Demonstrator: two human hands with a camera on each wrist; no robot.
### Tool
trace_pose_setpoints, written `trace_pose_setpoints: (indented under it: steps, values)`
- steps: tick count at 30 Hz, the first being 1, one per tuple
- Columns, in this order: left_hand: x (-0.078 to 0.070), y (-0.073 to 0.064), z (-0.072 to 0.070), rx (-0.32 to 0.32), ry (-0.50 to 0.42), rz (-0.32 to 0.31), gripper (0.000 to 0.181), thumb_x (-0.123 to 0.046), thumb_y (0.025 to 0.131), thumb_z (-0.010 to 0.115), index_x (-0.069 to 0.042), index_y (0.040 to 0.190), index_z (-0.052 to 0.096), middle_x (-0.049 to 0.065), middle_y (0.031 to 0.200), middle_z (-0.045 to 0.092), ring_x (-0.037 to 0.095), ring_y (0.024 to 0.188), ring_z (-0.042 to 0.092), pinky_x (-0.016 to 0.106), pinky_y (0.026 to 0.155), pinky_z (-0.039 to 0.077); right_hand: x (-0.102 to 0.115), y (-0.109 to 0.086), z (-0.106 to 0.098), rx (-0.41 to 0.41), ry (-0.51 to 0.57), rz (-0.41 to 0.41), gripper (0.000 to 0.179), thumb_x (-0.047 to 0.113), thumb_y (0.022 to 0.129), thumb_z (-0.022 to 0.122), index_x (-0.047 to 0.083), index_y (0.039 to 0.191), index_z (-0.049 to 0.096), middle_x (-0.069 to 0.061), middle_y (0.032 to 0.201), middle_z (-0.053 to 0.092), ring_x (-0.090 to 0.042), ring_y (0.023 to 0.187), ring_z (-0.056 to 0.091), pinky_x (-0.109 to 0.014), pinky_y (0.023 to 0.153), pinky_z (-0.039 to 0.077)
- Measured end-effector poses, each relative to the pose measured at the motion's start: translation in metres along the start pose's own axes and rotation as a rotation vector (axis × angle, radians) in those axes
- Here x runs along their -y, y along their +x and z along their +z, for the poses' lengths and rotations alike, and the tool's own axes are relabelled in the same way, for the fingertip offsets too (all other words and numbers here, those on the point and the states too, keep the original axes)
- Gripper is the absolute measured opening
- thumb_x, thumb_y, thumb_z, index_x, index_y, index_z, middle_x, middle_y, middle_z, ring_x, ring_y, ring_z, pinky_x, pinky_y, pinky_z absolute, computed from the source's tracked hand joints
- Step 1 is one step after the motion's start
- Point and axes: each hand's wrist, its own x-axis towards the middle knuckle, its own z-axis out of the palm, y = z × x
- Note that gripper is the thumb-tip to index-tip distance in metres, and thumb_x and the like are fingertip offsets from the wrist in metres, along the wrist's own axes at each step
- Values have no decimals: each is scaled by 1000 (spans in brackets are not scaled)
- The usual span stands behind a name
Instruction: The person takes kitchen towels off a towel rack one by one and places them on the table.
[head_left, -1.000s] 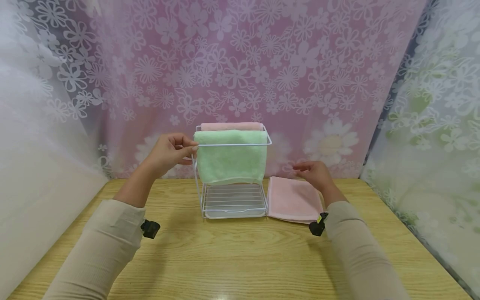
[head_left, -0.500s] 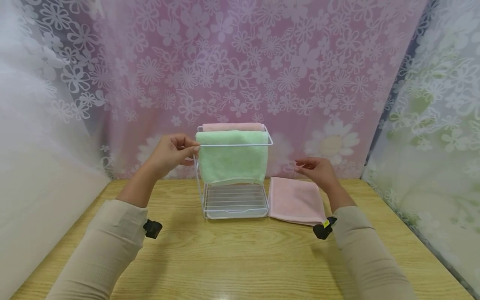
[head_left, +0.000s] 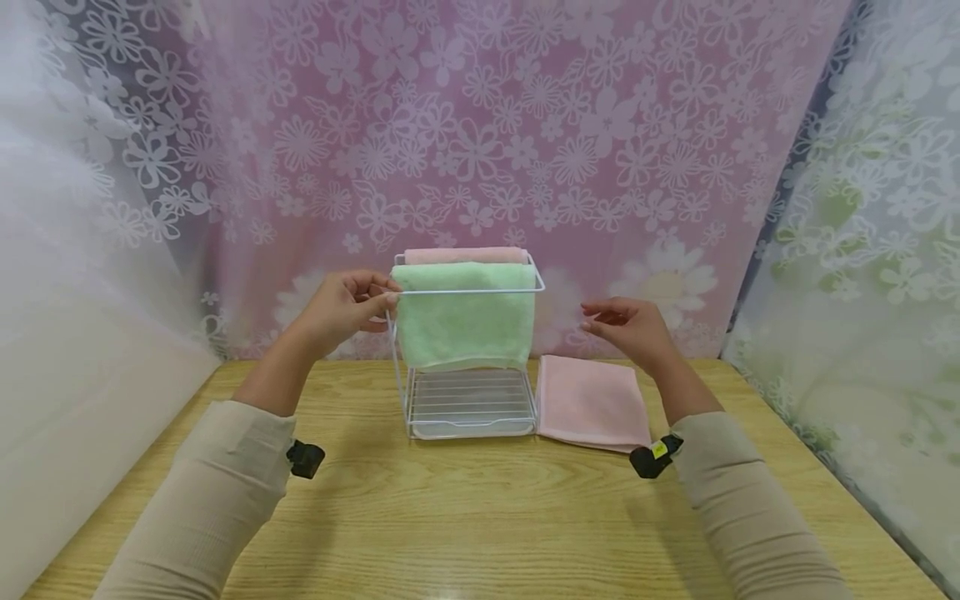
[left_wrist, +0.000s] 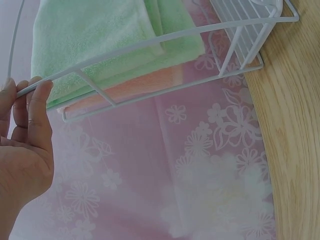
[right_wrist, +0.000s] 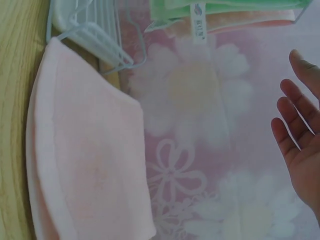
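Note:
My left hand (head_left: pixel 345 308) pinches the upper left corner of a white wire rack (head_left: pixel 465 292) between thumb and fingers; the left wrist view shows the fingertips round its rod. Over a bar of the rack hangs a folded light green towel (head_left: pixel 465 321). Behind it a pink towel (head_left: pixel 465 255) is draped on a farther bar. My right hand (head_left: pixel 630 329) holds nothing, its fingers relaxed in the air to the right of the rack. Below that hand, a folded pink towel (head_left: pixel 592 400) lies on the table against the rack's right side.
A pale tray (head_left: pixel 472 404) sits at the bottom of the rack under wires. The wooden table (head_left: pixel 450 517) reaches back to a pink floral curtain (head_left: pixel 480 125). White sheeting (head_left: pixel 90 250) hangs on the left, and a patterned sheet (head_left: pixel 862 250) on the right.
My right hand has risen a little above the folded pink towel and away from it. My left hand keeps its grip on the rack, and the towels stay as they were.

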Motion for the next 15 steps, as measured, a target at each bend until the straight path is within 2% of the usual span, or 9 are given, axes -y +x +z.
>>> trace_pose_setpoints:
  steps: [5,11,15]
  values:
    - [1,0,0,4,-1,-12,27,-19,98,62,1,116,63,16,92,62,26,86,64,42,83,57,12,1,-2,5,11,-37,37,22,90,72,7,125,67,-18,111,68,-13,88,65,-24,76,56]
    - [1,-1,1,4,2,-11,28,-19,98,62,2,117,63,17,93,62,25,86,64,42,82,58,23,4,-3,5,6,-48,37,23,90,74,7,123,68,-15,109,68,-17,90,65,-18,76,54]
    - [0,1,1,4,3,-5,28,-19,98,62,2,116,64,17,92,62,25,84,64,43,82,58,30,6,-3,7,1,-59,39,23,90,74,7,124,68,-14,112,67,-16,90,66,-18,76,54]
